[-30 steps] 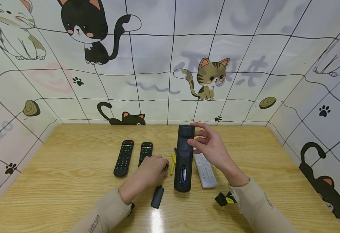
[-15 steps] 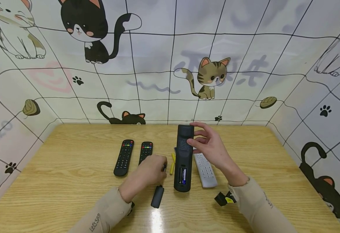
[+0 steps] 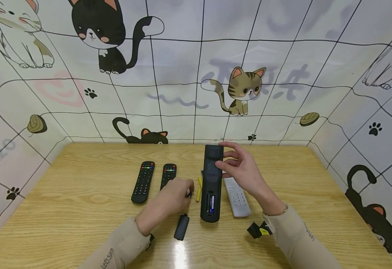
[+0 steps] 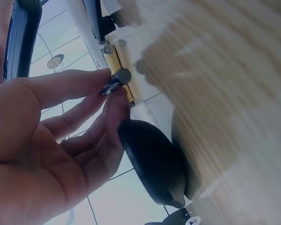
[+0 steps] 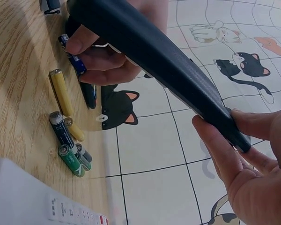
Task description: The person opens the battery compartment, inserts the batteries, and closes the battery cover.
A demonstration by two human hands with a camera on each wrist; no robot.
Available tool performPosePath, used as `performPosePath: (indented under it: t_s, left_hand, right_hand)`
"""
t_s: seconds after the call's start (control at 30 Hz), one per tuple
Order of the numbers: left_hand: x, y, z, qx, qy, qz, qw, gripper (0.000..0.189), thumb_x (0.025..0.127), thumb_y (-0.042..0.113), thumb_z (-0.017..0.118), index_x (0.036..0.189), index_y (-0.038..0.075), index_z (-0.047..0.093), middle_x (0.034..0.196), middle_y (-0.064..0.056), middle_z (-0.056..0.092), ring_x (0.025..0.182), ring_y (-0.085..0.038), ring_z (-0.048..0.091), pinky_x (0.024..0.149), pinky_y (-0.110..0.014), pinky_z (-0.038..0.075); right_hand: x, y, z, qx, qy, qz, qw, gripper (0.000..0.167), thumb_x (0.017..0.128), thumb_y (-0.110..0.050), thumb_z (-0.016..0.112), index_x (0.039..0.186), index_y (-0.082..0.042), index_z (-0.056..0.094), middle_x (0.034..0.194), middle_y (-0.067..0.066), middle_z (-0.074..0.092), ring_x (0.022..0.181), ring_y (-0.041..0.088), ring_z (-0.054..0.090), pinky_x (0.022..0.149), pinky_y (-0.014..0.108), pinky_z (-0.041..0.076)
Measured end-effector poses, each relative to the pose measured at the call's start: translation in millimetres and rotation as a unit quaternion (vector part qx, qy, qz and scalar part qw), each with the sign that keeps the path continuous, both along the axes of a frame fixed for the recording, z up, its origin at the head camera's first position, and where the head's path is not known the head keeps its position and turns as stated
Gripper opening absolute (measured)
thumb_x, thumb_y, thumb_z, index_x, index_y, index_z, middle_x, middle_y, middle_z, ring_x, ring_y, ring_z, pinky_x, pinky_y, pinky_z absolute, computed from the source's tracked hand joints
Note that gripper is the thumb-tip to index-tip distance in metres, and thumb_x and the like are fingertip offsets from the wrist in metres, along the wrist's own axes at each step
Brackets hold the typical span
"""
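While the battery [image 5: 75, 62] is pinched in the left hand [image 3: 174, 195], the remote [image 3: 211, 175] is positioned to its right, long axis near to far, open compartment [image 3: 208, 200] at its near end, the right hand [image 3: 241, 165] gripping its far end.

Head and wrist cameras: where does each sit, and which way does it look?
Head: on the head, facing forward and down at the table; left hand and right hand show.
Left wrist: on that wrist, facing the pinched blue battery; left hand shows.
Right wrist: on that wrist, facing the held black remote control; both hands show.
Both wrist views share that battery.
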State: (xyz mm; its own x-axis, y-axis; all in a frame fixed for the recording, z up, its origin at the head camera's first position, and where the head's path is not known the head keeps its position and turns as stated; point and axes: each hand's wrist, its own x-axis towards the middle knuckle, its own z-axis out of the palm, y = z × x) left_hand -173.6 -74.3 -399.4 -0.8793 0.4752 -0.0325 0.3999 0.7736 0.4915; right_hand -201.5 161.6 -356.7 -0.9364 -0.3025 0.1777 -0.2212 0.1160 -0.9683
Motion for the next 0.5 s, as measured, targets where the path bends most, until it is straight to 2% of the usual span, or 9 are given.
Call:
performPosePath:
  t_s: [0.27,0.5]
  left_hand:
    - [2.9,-3.3,3.2,0.046,0.009,-0.015,0.9988,0.014,0.089,-0.006,0.072,0.099,0.003,0.068,0.068,0.001,0.057,0.057,-0.011,0.052,0.048,-0.027,0.042]
    - [4.7,-5.5,5.9,0.061,0.03,-0.027,0.9973,0.018,0.086,-0.009,0.073,0.099,0.003,0.068,0.079,-0.004,0.062,0.07,-0.016,0.057,0.058,-0.031,0.048]
  right_hand:
    - [0.2,-0.8,-0.5,-0.002,-0.001,0.003,1.0,0.06,0.096,0.002,0.071,0.15,-0.009,0.047,0.119,0.024,0.063,0.094,0.029,0.072,0.071,0.046,0.062]
    - [0.6,-0.9,0.5,-0.005,0.002,0.005,1.0,0.059,0.096,0.002,0.07,0.149,-0.009,0.048,0.118,0.025,0.063,0.092,0.028,0.072,0.071,0.046,0.062]
